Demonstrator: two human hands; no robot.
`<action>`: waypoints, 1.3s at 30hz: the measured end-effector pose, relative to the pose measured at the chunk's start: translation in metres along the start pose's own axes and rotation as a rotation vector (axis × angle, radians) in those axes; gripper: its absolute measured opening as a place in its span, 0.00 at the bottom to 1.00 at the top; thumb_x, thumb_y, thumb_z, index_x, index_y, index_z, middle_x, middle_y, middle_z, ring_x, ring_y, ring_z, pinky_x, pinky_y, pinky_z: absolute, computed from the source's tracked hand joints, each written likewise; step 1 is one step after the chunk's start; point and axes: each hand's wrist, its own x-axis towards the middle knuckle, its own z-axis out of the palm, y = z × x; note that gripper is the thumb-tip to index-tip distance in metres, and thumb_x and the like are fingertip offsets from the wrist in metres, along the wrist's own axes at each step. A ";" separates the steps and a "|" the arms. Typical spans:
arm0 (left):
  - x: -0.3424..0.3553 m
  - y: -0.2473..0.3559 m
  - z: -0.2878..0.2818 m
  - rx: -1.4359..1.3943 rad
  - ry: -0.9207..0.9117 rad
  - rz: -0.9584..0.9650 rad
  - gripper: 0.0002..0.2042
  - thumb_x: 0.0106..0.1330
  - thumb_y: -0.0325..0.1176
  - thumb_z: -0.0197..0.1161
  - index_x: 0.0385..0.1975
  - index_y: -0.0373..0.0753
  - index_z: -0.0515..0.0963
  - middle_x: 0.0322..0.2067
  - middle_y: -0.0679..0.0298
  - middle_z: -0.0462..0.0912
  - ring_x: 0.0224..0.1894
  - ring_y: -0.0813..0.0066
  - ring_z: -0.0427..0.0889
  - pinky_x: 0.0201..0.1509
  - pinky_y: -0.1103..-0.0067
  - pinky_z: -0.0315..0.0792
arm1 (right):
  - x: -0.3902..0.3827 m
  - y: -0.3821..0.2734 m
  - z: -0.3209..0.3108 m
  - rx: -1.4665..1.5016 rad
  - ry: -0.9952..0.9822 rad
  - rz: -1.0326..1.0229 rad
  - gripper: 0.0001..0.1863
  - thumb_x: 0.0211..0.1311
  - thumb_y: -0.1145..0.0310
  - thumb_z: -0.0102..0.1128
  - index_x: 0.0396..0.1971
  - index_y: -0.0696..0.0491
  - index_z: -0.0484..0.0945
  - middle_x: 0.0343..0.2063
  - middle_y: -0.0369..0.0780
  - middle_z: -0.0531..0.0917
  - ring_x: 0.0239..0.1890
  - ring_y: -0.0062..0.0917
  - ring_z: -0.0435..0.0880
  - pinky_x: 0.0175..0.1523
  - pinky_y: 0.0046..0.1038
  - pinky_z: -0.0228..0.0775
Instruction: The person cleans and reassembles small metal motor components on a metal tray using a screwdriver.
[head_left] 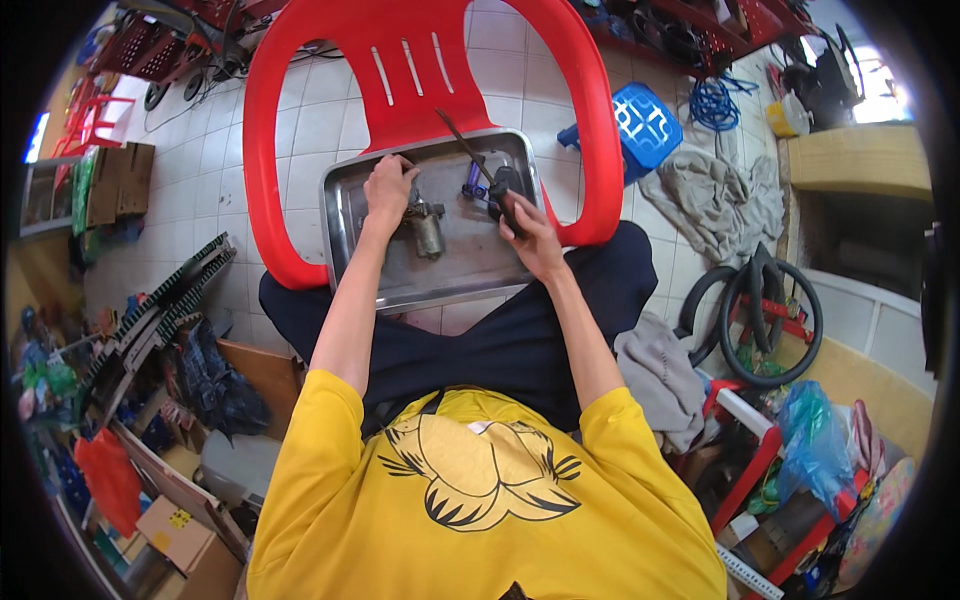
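Head view looks straight down on a person in a yellow shirt (480, 500) and dark trousers, sitting with a red plastic chair (290, 150) turned over across the lap. A shallow metal tray (440, 275) rests on the chair, and both bare hands work inside it. The left hand (388, 190) is curled down over the top of a small grimy motor part (425, 228) that lies near the middle of the tray, fingers grasping it and holding it against the tray floor. The right hand (528, 235) is clenched around the dark handle of a screwdriver (478, 160), whose thin shaft angles up and away toward the tray's far rim (its tip is too small to make out). A small blue piece (470, 180) sits just beside the shaft, between the two hands. On the tiled floor to the right lie a blue plastic stool (645, 125), a grey rag (715, 200) and a coiled black tyre tube (765, 310)
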 end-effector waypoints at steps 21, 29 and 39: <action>-0.177 -0.034 -0.035 -1.138 0.171 -0.162 0.05 0.77 0.28 0.59 0.45 0.34 0.73 0.36 0.65 0.78 0.34 0.81 0.75 0.40 0.82 0.71 | -0.040 -0.031 0.036 -0.399 -0.056 -0.054 0.23 0.69 0.68 0.66 0.60 0.63 0.76 0.49 0.42 0.85 0.37 0.20 0.80 0.41 0.22 0.70; -0.168 0.002 -0.055 -1.745 0.097 -0.143 0.07 0.76 0.31 0.62 0.47 0.37 0.75 0.39 0.66 0.78 0.39 0.79 0.76 0.45 0.79 0.73 | -0.111 -0.090 0.097 -0.605 0.123 -0.365 0.20 0.58 0.79 0.73 0.50 0.62 0.78 0.45 0.46 0.87 0.41 0.25 0.87 0.49 0.25 0.80; -0.180 0.033 -0.062 -1.479 0.002 -0.033 0.12 0.73 0.36 0.67 0.45 0.32 0.79 0.37 0.65 0.81 0.34 0.80 0.75 0.42 0.80 0.72 | -0.150 -0.088 0.162 -0.894 -0.008 -0.892 0.24 0.67 0.71 0.69 0.54 0.68 0.69 0.47 0.54 0.84 0.39 0.38 0.90 0.46 0.32 0.86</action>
